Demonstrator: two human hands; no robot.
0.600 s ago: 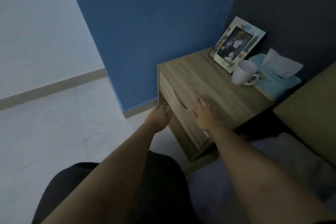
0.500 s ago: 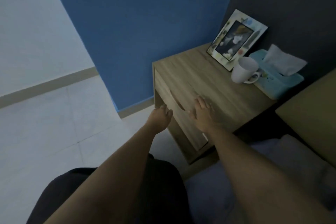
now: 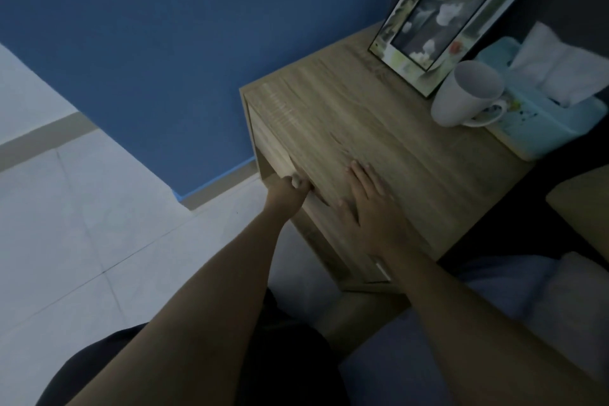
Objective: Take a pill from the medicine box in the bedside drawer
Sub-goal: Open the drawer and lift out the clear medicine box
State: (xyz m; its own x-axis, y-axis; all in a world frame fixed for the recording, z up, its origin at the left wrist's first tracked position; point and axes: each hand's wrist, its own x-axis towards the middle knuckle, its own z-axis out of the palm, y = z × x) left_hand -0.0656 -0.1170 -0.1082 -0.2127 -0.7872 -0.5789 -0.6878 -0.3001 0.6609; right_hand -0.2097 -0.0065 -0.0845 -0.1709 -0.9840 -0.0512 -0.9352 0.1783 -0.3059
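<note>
Here the bedside drawer [image 3: 280, 158] is shut, its wooden front flush under the top of the nightstand [image 3: 379, 128], so the medicine box inside cannot be seen. The left hand [image 3: 286, 189] is at the front of the drawer, its fingers curled around the recessed handle, with the thumb tip showing on top. The right hand [image 3: 369, 208] lies flat on the nightstand top near the front edge, fingers spread wide and holding nothing. At the back of the top a picture frame [image 3: 451, 16] leans against the dark wall. A white mug [image 3: 464, 95] stands just in front of it, touching or almost touching a light blue tissue box [image 3: 540, 119] on the right. Behind the nightstand is a blue wall [image 3: 197, 43], and the floor [image 3: 82, 224] is pale tile.
</note>
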